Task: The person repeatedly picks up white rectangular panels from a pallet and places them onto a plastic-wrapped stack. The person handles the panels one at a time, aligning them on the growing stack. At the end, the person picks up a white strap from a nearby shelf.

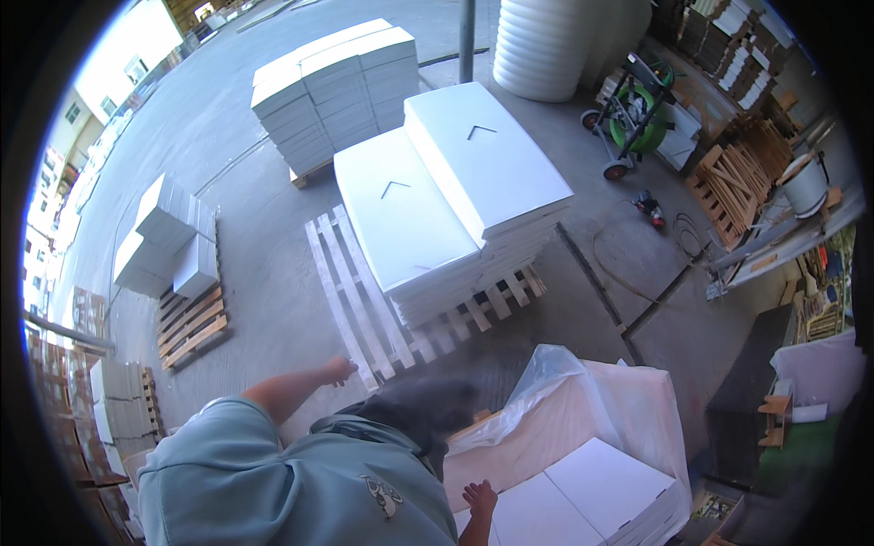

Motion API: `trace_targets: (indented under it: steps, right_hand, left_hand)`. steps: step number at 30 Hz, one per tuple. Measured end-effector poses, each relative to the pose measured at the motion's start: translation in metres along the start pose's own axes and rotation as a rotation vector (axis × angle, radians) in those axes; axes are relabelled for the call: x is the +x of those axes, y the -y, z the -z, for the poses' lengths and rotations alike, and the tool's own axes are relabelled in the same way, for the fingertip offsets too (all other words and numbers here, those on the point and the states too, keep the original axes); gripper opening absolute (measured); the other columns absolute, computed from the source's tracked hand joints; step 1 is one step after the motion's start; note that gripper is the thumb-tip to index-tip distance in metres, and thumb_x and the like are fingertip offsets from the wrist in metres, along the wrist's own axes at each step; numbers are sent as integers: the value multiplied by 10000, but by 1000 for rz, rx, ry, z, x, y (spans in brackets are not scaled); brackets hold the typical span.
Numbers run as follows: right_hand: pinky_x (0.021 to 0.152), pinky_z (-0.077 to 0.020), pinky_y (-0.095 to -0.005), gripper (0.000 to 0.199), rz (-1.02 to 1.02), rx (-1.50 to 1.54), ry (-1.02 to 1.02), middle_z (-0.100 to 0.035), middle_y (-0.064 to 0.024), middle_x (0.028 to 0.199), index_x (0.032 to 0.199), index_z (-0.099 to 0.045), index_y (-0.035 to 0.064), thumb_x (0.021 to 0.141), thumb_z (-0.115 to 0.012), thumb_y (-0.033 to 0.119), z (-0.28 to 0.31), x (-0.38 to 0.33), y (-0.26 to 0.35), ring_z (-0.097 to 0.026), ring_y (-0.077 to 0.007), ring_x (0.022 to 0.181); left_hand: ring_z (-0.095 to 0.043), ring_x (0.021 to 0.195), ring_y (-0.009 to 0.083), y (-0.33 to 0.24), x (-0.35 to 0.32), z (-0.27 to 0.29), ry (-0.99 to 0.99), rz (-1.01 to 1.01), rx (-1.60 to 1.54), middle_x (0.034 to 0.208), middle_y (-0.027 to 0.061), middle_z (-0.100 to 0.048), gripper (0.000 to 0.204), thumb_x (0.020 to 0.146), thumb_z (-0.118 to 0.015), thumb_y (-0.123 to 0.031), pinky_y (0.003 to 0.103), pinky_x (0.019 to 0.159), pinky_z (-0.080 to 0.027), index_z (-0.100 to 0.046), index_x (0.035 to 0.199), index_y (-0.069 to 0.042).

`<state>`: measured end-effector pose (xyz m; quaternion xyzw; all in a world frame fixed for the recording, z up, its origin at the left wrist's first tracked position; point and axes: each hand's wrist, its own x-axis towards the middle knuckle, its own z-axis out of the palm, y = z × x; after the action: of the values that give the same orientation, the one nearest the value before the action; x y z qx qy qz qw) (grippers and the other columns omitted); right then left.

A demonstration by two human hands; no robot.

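Currently, I see one hand entering from the lower edge. I read it as the right hand (480, 499). Its fingers are spread wide and it holds nothing. The palm rests at the left edge of the flat white cardboard carton (596, 482), which lies on top of a stack at the lower right. A loose clear plastic film (555, 373) is bunched over the far side of that stack. The left hand does not appear in view.

A co-worker in a light teal shirt (273, 473) bends over directly in front of me, just left of the carton stack. The co-worker's outstretched hand (339, 369) reaches toward the near edge of the white slatted pallet (360, 300). Whether it touches the pallet, I cannot tell.

The far part of that pallet carries two tall stacks of large flat white cartons (437, 191). Its near slats are bare.

Beyond it stands another block of stacked white cartons (332, 86). To the left, well apart, a brown wooden pallet (191, 323) bears a few white boxes (164, 237). A green wheeled reel cart (637, 118) stands at the upper right, near a white ribbed tank (546, 45).
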<state>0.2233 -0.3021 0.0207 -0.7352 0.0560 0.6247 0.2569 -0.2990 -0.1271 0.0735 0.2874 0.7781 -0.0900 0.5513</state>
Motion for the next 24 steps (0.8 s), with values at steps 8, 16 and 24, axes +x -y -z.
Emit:
trace_targets:
  steps: [8,16,24]
  right_hand:
    - [745,-554,-447,550,113,-138,106,-548,-279,1170,1195,-407,-108,926,-441,370,-47,19,56,-621,-374,964]
    - [762,-552,-427,701,131,-177,290,-566,-251,1156,1258,-382,-110,936,-397,514,-158,18,98,-626,-342,961]
    - [760,-547,-435,762,139,-203,353,-583,-224,1120,1287,-370,-85,909,-419,575,-357,1,148,-625,-325,955]
  left_hand:
    - [-662,892,336,64,-21,31,-69,45,-156,1086,211,-624,475,907,-463,-347,434,688,-560,-554,1140,57]
    - [-676,849,304,64,13,93,-169,6,-258,1048,193,-631,444,903,-472,-340,422,642,-565,-555,1116,41]
    - [-663,836,314,0,82,243,-387,-107,-12,920,192,-662,450,872,-486,-386,437,683,-528,-636,967,27]
